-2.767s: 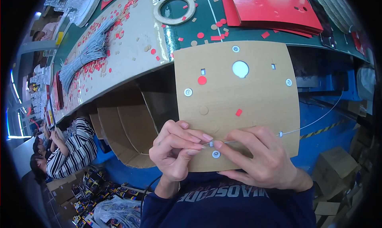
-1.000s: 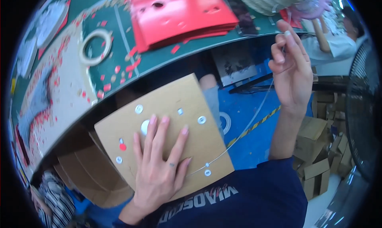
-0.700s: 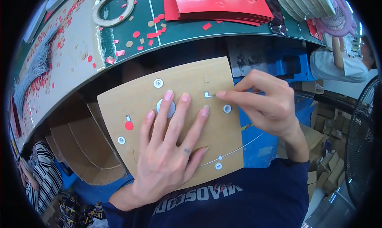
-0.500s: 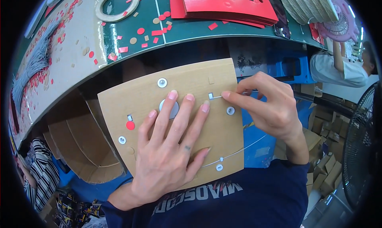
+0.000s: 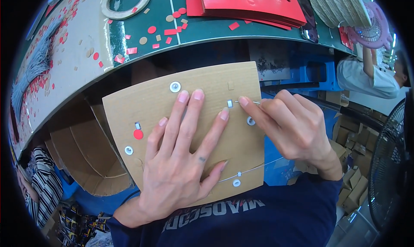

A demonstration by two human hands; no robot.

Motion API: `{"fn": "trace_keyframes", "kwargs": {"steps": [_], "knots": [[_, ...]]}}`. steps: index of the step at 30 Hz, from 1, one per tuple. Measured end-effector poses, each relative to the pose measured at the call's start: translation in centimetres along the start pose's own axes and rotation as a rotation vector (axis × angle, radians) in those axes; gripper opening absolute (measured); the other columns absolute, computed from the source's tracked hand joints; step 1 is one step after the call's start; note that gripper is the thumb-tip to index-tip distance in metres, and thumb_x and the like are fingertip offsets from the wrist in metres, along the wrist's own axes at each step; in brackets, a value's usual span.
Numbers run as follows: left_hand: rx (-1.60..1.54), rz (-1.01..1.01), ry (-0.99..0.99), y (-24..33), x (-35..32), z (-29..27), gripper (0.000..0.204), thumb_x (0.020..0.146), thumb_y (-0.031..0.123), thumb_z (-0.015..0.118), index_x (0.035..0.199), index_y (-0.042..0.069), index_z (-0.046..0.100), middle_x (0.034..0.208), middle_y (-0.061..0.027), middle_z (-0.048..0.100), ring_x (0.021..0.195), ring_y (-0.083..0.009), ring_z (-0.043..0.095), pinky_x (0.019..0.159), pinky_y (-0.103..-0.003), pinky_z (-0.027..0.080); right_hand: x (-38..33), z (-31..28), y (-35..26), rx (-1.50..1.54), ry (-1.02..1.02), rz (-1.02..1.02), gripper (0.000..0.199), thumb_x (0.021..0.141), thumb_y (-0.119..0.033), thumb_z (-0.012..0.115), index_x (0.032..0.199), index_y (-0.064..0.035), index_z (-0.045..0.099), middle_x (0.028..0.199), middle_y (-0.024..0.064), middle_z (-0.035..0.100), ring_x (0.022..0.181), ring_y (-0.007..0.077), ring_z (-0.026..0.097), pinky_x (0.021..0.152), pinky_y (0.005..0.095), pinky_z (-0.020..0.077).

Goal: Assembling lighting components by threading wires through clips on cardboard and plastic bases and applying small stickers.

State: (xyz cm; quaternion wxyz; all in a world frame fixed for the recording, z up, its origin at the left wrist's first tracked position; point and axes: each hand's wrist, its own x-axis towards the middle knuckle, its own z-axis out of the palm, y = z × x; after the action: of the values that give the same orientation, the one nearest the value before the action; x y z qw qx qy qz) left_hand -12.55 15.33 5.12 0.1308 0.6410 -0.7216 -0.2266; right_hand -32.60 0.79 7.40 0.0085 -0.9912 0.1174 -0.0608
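The left hand [image 5: 181,169] lies flat, fingers spread, pressing a brown cardboard sheet [image 5: 151,104] against the lap below the worktop [image 5: 142,40] edge. The right hand [image 5: 293,126] has its grip pinched shut on a thin clear cord [image 5: 254,169] at a small slot [image 5: 230,103]. The sheet looks light, stiff yet bendable; best steadied flat-palmed. The cord seems slippery, needing a fingertip pinch near its end.
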Motion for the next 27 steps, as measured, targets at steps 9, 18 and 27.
{"fn": "trace_keyframes", "kwargs": {"steps": [9, 18, 27], "knots": [[0.032, -0.012, 0.009, 0.4, -0.1, 0.2, 0.077, 0.079, 0.042, 0.071, 0.151, 0.019, 0.055, 0.161, -0.0232, 0.037, 0.148, -0.0411, 0.037, 0.113, -0.048, 0.031, 0.0, 0.5, 0.1, -0.015, 0.042, -0.055, 0.063, 0.052, -0.008, 0.067, 0.114, 0.0027, 0.076, 0.082, 0.0045, 0.053, 0.064, 0.0172, 0.053, 0.052, 0.0279, 0.0429], [0.031, -0.016, 0.008, 0.4, -0.1, 0.2, 0.077, 0.078, 0.042, 0.073, 0.150, 0.021, 0.055, 0.160, -0.0224, 0.039, 0.147, -0.0400, 0.039, 0.112, -0.047, 0.031, -0.4, 1.1, 1.2, 0.242, 0.089, 0.031, 0.050, 0.054, -0.003, 0.070, 0.103, 0.0030, 0.077, 0.092, 0.0111, 0.066, 0.070, 0.0210, 0.065, 0.054, 0.0290, 0.0528], [0.035, -0.017, 0.002, 0.5, 0.2, -0.1, 0.076, 0.078, 0.040, 0.073, 0.150, 0.019, 0.056, 0.160, -0.0227, 0.037, 0.147, -0.0401, 0.038, 0.112, -0.047, 0.031, 0.2, 1.8, 1.6, 0.287, 0.122, -0.062, 0.051, 0.052, -0.004, 0.071, 0.102, 0.0061, 0.075, 0.087, 0.0103, 0.062, 0.071, 0.0235, 0.063, 0.054, 0.0318, 0.0526]]}}
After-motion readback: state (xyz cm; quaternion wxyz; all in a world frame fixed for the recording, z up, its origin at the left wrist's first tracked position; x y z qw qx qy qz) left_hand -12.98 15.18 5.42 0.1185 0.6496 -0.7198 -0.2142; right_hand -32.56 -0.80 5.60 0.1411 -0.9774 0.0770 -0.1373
